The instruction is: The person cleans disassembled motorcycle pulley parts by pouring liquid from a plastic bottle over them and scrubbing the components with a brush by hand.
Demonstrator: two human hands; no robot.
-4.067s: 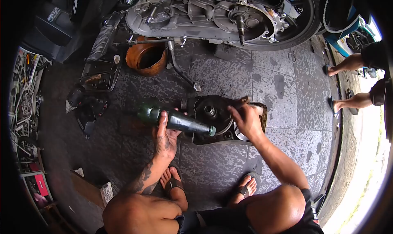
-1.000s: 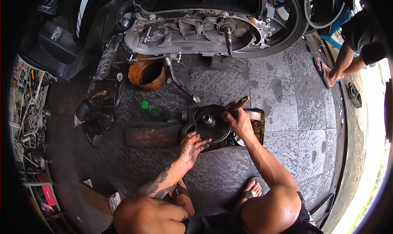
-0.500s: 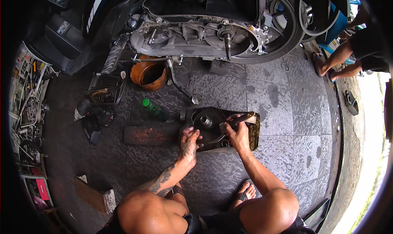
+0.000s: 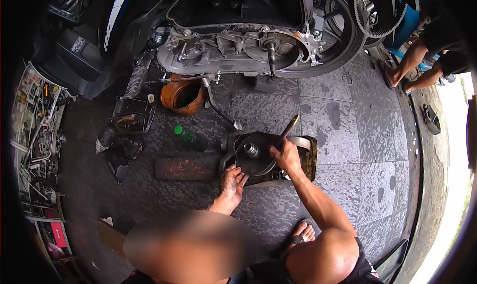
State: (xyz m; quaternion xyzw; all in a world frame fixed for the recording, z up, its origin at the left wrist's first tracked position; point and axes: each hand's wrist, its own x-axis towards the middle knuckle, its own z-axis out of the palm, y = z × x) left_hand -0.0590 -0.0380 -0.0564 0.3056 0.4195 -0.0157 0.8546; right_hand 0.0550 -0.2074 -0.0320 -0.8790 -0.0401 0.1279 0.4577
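A shallow dark pan (image 4: 312, 160), like a cut-open container with a grimy yellowish right edge, lies on the floor in front of me. In it sits a round dark metal pulley (image 4: 252, 161) with a silver hub standing up in its middle. My right hand (image 4: 287, 157) is closed round a paintbrush (image 4: 289, 126), its yellow-tipped handle pointing up and away; the bristle end is hidden under the hand. At the pulley's near left edge, my left hand (image 4: 232, 181) is curled with blackened fingers, gripping the rim.
An opened scooter engine case (image 4: 218, 50) stands ahead, with its wheel (image 4: 355, 40) at right. An orange-brown pot (image 4: 181, 98), a green-capped bottle (image 4: 186, 135), a cordless drill (image 4: 119, 155) and a rusty board (image 4: 186, 168) lie to the left. Another person's legs (image 4: 415, 65) are at far right.
The brush handle has swung from pointing right to pointing up and away, and my right hand has turned with it. My left hand has shifted slightly down, along the pulley's near edge.
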